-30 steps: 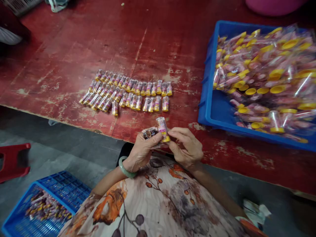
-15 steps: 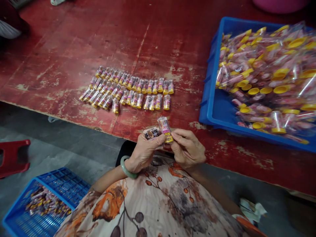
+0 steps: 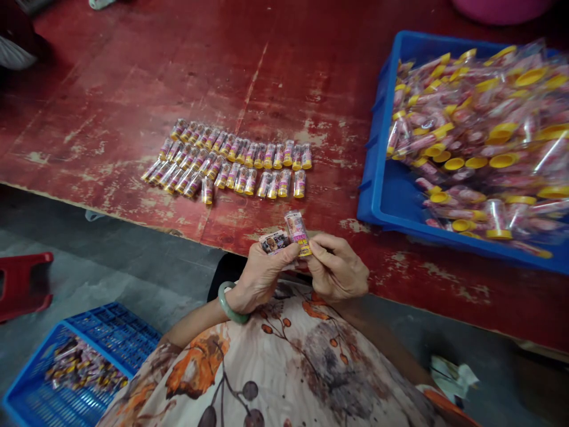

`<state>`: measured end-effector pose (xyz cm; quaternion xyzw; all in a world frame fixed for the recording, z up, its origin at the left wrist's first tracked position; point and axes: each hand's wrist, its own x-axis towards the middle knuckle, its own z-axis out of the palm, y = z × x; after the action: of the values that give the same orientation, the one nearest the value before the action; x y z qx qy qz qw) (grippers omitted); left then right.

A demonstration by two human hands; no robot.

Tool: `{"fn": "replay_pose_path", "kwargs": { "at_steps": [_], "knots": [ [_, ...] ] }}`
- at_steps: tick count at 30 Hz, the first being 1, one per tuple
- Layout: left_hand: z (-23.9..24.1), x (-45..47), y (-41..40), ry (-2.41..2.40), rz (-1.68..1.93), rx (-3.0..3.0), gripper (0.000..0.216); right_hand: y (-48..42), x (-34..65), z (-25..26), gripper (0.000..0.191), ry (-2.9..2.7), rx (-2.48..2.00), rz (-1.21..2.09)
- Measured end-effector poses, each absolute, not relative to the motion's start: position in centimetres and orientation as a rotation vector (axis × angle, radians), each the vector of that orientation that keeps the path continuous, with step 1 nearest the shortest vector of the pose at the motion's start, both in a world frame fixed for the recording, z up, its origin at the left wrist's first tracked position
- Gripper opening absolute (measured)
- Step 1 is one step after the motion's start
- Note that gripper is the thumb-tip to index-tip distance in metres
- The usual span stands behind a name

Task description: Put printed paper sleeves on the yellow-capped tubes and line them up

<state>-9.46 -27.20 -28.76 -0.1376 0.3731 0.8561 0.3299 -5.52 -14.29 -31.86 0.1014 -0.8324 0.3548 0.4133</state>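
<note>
My left hand (image 3: 260,276), a green bangle at its wrist, is closed on a few small printed labels (image 3: 273,242). Its thumb lies against a small clear tube (image 3: 296,230) with a pink and yellow wrap, tilted upright beside the labels. The thumb and fingers of my right hand (image 3: 338,267) pinch the tube's lower yellow end. Beyond my hands, several similar tubes (image 3: 233,148) with yellow caps lie in uneven rows on the worn red table (image 3: 133,77). What the curled fingers of my right hand cover is hidden.
A blue tray (image 3: 377,148) heaped with bagged yellow-capped tubes stands at the right. On the floor at the lower left, a blue basket (image 3: 35,379) holds more tubes, near a red stool (image 3: 26,284). A pink tub (image 3: 502,9) is at the far right.
The tube in my hands has turned slightly and now shows a rounder clear top. My hands stay almost in place; the whole view has shifted a little.
</note>
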Motion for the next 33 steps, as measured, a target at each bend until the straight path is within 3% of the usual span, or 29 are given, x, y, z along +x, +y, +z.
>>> {"fn": "replay_pose_path", "kwargs": {
  "at_steps": [27, 30, 33],
  "knots": [
    [-29.1, -9.1, -26.4, 1.066, 2.276, -0.409, 0.031, -14.1, -5.7, -32.7, 0.029, -2.097, 0.207, 0.859],
    [-29.5, -9.5, -26.4, 1.103, 2.279, -0.363, 0.029, -13.5, -5.6, -32.6, 0.03, -2.122, 0.216, 0.978],
    [-30.3, -10.2, -26.6, 1.178, 2.255, -0.269, 0.029, -12.5, -5.6, -32.4, 0.033, -2.218, 0.147, 1.396]
  ]
}}
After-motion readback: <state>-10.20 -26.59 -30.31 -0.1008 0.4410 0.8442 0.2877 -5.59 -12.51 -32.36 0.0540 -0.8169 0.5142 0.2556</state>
